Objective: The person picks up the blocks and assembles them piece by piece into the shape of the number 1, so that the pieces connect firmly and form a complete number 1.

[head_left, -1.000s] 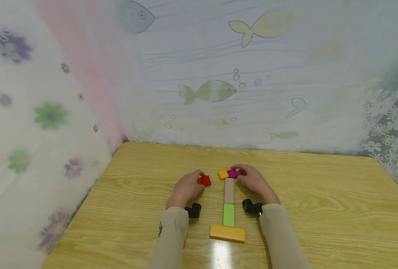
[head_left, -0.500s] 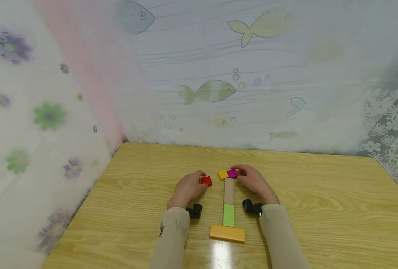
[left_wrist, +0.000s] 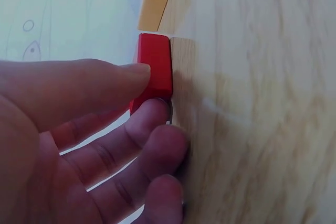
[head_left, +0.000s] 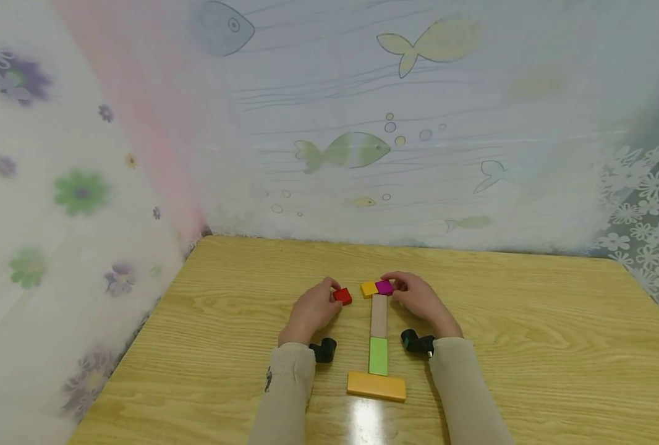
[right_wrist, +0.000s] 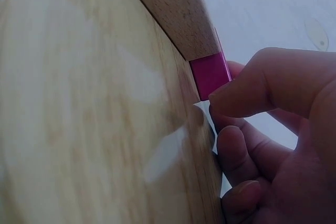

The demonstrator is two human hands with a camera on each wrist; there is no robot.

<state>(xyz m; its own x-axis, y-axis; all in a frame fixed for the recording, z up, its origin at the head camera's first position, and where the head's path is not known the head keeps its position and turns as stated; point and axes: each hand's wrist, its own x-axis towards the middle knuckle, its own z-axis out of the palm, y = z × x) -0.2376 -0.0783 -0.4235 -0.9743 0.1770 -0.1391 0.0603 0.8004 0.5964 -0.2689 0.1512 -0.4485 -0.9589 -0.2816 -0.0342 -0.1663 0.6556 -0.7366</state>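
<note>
My left hand (head_left: 311,311) pinches a small red block (head_left: 343,296) between thumb and fingers, a short way left of a yellow block (head_left: 369,289). In the left wrist view the thumb lies on the face of the red block (left_wrist: 157,66), with a gap between it and the yellow block (left_wrist: 154,4). On the other side, my right hand (head_left: 420,300) grips a magenta block (head_left: 384,287) that touches the yellow one. The right wrist view has the magenta block (right_wrist: 210,76) against the end of a plain wood block (right_wrist: 170,9), thumb at its edge.
Below the yellow and magenta pair, the plain wood block (head_left: 379,315), a light green block (head_left: 378,356) and a wide orange block (head_left: 376,386) lie in line on the wooden table (head_left: 224,371). A patterned curtain (head_left: 329,99) hangs behind the table's far edge.
My left hand has shifted slightly to the right with the red block, which sits a little nearer the yellow block. My right hand and the other blocks look the same.
</note>
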